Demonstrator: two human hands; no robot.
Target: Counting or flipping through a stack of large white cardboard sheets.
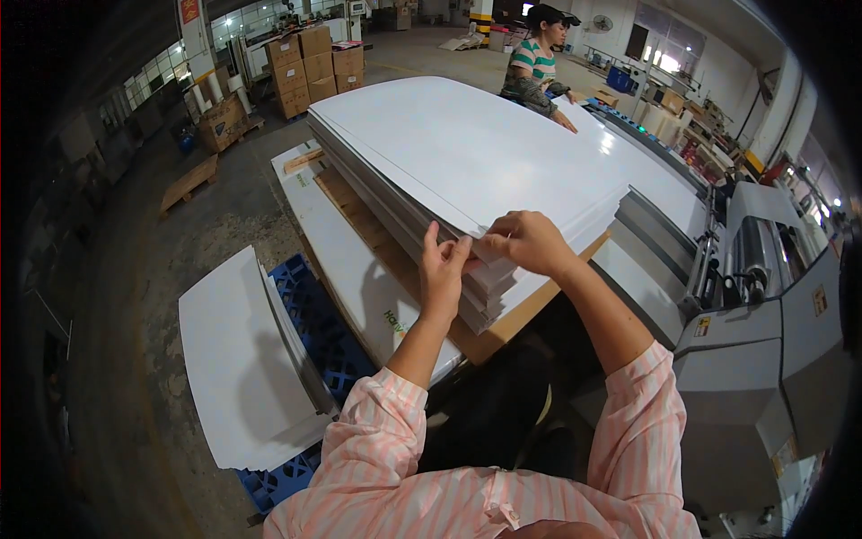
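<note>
At 8 o'clock, white sheets (238,359) lie on a blue pallet (316,310). At 11 o'clock stand brown cartons (316,67), their print too small to read, contents hidden. A white board (355,274) with green lettering (395,322) shows along the left of the large white stack (467,153), toward 12 o'clock. At its near corner, the left hand (441,269) is half-curled; whether it grips cannot be told. The right hand (528,242) pinches the corner. At 3 o'clock, a grey machine (732,377) bears yellow labels (703,325).
</note>
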